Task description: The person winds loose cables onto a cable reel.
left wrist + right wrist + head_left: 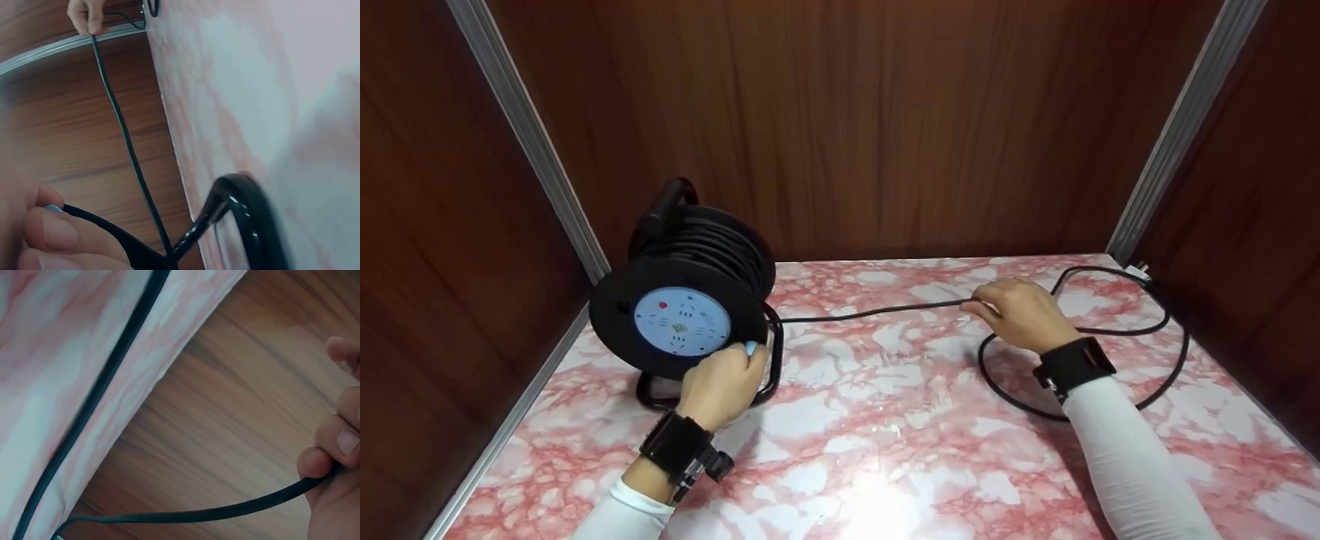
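Note:
A black cable reel stands on its tubular frame at the left, with black cable wound on its drum and a pale blue socket panel facing front. My left hand grips a small light blue knob at the lower right rim of the reel; the fingers hide most of it. From the reel, a black cable runs to the right, nearly straight, into my right hand. In the right wrist view, curled fingers hold the cable.
Loose cable loops lie on the marbled red-and-white tabletop around and beyond the right hand. The cable's plug end lies in the back right corner. Brown wood-grain panels enclose the back and both sides.

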{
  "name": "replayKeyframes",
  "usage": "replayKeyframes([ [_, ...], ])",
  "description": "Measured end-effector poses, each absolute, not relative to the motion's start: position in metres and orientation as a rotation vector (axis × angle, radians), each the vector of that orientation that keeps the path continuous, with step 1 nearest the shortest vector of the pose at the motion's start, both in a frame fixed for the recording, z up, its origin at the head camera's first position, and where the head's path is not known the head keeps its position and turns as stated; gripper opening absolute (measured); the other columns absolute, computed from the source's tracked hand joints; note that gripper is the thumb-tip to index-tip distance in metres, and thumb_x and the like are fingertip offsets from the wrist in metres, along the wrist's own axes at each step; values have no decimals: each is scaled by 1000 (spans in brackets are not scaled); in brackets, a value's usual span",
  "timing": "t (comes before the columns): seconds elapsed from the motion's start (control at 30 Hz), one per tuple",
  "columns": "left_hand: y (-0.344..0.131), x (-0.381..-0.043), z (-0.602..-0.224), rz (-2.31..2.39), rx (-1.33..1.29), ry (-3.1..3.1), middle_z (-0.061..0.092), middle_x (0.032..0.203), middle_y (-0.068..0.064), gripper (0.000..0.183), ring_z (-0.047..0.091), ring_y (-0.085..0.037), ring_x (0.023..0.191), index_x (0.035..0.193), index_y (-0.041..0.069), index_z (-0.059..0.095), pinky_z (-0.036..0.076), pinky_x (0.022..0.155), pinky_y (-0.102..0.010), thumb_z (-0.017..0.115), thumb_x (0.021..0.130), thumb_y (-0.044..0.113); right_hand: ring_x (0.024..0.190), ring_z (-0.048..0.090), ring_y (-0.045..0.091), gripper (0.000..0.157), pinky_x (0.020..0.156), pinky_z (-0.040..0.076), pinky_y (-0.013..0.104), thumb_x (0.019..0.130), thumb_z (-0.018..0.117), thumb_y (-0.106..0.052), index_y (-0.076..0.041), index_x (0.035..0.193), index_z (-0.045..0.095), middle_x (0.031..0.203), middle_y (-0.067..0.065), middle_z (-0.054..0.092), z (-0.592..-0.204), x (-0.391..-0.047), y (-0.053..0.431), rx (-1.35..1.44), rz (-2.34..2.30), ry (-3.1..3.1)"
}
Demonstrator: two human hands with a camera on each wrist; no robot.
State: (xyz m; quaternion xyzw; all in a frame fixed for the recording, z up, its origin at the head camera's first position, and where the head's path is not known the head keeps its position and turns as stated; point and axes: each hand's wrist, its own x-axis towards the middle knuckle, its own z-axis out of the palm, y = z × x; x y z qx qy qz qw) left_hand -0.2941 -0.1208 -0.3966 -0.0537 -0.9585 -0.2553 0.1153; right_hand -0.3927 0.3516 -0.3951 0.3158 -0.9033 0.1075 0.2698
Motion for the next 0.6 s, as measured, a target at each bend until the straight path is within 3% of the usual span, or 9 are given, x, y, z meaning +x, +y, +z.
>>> replayKeyframes([
  [0.1, -130, -297, -404, -738, -152, -2833, 74, 94, -17, 53, 71, -40, 84, 78, 11, 65, 53, 69, -63, 39, 110, 44, 81, 69, 23, 24, 76, 53, 51, 103, 70, -39, -19, 92, 74, 85, -3, 71, -395, -394, 351, 808, 311, -2491],
  [0.23, -138, -298, -412, -693, -129, -2892, 73, 93, -14, 53, 71, -38, 84, 77, 13, 64, 53, 70, -62, 37, 110, 44, 83, 69, 23, 24, 83, 51, 53, 106, 65, -39, -19, 95, 74, 88, -4, 72, -397, -393, 357, 741, 326, -2610],
  [0.43, -154, -297, -420, -667, -85, -2994, 70, 86, -8, 53, 69, -31, 80, 80, 14, 66, 53, 69, -61, 34, 110, 44, 57, 51, 15, 29, 62, 43, 41, 106, 65, -35, -21, 81, 60, 63, -9, 50, -399, -395, 352, 784, 296, -2519],
  [0.6, -163, -298, -422, -662, -94, -3008, 72, 95, -11, 53, 70, -33, 87, 83, 12, 69, 53, 72, -65, 35, 110, 43, 59, 58, 19, 25, 55, 45, 42, 100, 74, -35, -18, 85, 66, 69, -5, 61, -396, -395, 354, 799, 231, -2324],
])
